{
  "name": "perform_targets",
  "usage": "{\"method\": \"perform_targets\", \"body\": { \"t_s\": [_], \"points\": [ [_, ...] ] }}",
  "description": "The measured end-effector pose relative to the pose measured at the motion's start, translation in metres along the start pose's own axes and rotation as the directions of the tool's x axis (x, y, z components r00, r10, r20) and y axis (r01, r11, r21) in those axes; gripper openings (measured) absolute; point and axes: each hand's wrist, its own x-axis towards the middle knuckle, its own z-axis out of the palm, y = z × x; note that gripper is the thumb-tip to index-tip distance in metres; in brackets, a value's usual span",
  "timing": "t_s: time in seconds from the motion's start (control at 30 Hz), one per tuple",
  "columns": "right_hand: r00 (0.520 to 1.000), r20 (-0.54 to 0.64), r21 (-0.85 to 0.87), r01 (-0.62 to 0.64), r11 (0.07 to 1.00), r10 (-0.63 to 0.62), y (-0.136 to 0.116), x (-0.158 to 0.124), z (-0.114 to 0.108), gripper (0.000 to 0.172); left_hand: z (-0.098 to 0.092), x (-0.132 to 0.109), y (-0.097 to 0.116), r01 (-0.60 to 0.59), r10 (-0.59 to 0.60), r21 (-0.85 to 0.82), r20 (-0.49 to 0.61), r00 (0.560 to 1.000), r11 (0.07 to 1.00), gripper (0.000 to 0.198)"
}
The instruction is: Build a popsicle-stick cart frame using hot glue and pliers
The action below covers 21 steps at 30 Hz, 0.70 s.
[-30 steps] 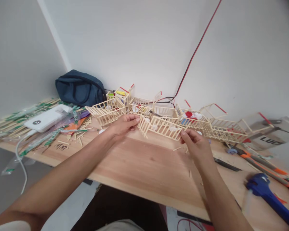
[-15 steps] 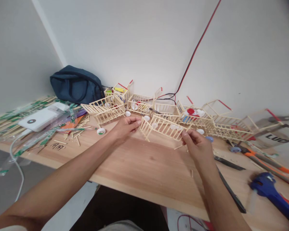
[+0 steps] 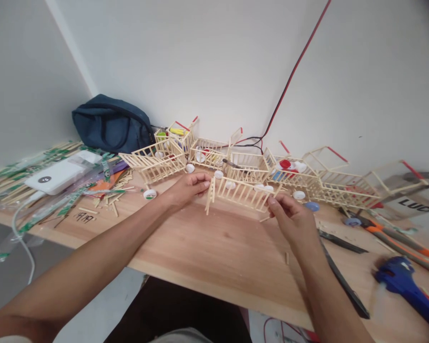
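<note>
– Pale wood first, in the head view: a long slatted panel (image 3: 243, 194) and a short slatted piece (image 3: 210, 196) at mid-table. How are they held?

– The right hand (image 3: 292, 212) pinches the long panel's right end, some of its fingers hidden behind the thumb. The left hand (image 3: 186, 189) has thumb and fingers bent together at the short piece's top; whether it grips or only touches, I can't tell. Nor can I tell if the two pieces join.

– What else is hard to see?

– The lettered container (image 3: 413, 205) reads "LUCI" before blurring, partly behind a cart. The blue glue gun (image 3: 405, 283) runs off the right side, its nozzle smeared.

– And the containers?

– One slatted basket (image 3: 300, 178) holds a red cap (image 3: 284, 164) with white and blue items. The back-left basket (image 3: 166, 138) has yellow and green things, too small to name. A white cap (image 3: 150, 194) near the left forearm contains green bits.

– Any change from half a second ago?

– The short piece, which showed its slats spread, is now nearly edge-on, with a clearer gap beside the long panel.
</note>
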Motion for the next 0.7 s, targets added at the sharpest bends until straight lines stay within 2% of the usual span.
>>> {"method": "perform_targets", "body": {
  "t_s": [0.23, 0.5, 0.7],
  "points": [
    [1.000, -0.007, -0.032, 0.026, 0.999, -0.026, 0.000, -0.002, 0.001, 0.029, 0.001, -0.001, 0.005, -0.018, 0.016, 0.024, 0.064, 0.998, 1.000, 0.024],
    [0.999, -0.010, -0.073, 0.029, 0.997, -0.030, 0.001, -0.003, 0.002, 0.028, 0.000, 0.003, 0.000, 0.109, -0.108, -0.236, 0.018, 0.994, 0.966, 0.021],
    [0.999, -0.024, -0.068, 0.024, 0.997, -0.025, -0.001, -0.005, 0.004, 0.026, -0.003, 0.008, -0.009, 0.168, -0.169, -0.311, 0.024, 0.985, 0.935, 0.021]
  ]
}}
